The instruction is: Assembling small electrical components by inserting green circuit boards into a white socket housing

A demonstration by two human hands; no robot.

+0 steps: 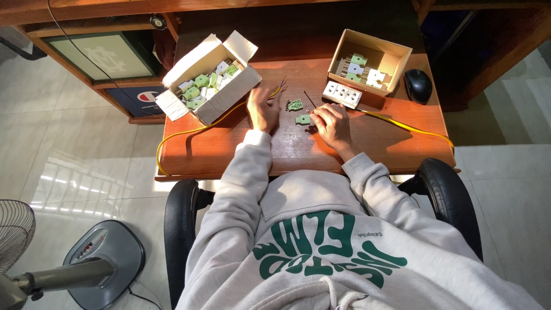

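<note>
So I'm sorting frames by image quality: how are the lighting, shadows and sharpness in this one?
Head view: hard sunlight from one side lights the desk, glare streaks the floor tiles; the left hand and the open box cast long shadows; under-desk recess is nearly black; left hand slightly soft, right hand and green plug part sharper; wide-angle bend at the edges.

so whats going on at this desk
A person in a grey hoodie sits at a wooden desk handling small green plug parts. The right hand rests at one green part. The left hand lies near another green piece and the stripped end of a yellow cable. An open box of green and white parts sits to the left, a second box and a black mouse to the right.
</note>
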